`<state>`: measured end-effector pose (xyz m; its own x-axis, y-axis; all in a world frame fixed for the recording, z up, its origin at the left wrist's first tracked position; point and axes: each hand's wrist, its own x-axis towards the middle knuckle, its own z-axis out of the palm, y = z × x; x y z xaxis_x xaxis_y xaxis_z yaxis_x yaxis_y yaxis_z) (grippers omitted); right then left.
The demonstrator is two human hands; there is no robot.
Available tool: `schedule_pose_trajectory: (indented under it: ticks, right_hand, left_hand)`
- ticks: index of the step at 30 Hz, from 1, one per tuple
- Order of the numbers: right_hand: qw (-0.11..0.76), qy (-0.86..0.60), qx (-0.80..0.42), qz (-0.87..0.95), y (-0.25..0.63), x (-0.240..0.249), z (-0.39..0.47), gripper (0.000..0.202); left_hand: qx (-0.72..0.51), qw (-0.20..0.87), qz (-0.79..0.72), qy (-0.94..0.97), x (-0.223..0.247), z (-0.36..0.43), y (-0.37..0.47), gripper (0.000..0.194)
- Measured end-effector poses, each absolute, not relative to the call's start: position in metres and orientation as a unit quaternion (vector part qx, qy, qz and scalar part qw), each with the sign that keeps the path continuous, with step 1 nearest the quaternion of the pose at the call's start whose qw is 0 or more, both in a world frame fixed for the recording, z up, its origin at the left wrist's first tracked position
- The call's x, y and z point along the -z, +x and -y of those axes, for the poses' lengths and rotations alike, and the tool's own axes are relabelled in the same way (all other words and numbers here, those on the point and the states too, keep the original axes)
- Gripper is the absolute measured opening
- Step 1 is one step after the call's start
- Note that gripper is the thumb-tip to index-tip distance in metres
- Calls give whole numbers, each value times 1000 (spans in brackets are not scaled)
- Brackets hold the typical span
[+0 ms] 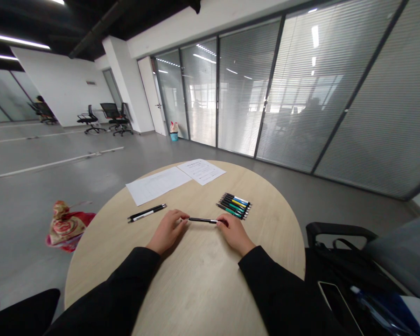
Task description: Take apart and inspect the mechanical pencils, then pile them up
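A black pen [202,220] with a short white part lies level between my hands, just above or on the round table. My left hand [167,229] is closed, its thumb and forefinger pinching the pen's left end. Around the right end the fingers of my right hand [233,232] are closed, hiding that end. Left of my left hand lie a black pen [157,207] and a black-and-white pen [142,215], side by side. Just beyond my right hand is a row of several pens [234,204] with green, yellow, blue and white parts.
Two printed paper sheets, a left sheet [157,185] and a right sheet [203,171], lie at the far side of the round wooden table [196,289]. A chair [339,228] with a bag and a phone [338,305] stands at right. A red-and-gold bag [65,226] sits on the floor at left.
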<state>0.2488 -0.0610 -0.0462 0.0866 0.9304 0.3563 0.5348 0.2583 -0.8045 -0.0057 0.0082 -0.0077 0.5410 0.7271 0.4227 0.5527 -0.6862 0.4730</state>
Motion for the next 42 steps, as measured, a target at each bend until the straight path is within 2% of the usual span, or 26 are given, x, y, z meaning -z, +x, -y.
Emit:
schedule_pose_trajectory:
  ticks: [19, 24, 31, 42]
  right_hand:
    - [525, -619, -158, 562, 255, 53, 56, 18]
    - [514, -645, -144, 546, 256, 53, 56, 18]
    - [446, -653, -132, 598, 253, 47, 60, 16]
    - [266, -682, 22, 681, 246, 43, 68, 22]
  left_hand:
    - [-369, 86, -498, 780, 13, -29, -22, 27]
    - [-382, 87, -534, 749, 14, -31, -25, 29]
    - [-368, 110, -505, 773, 12, -24, -18, 27]
    - [-347, 139, -459, 806, 11, -13, -7, 25]
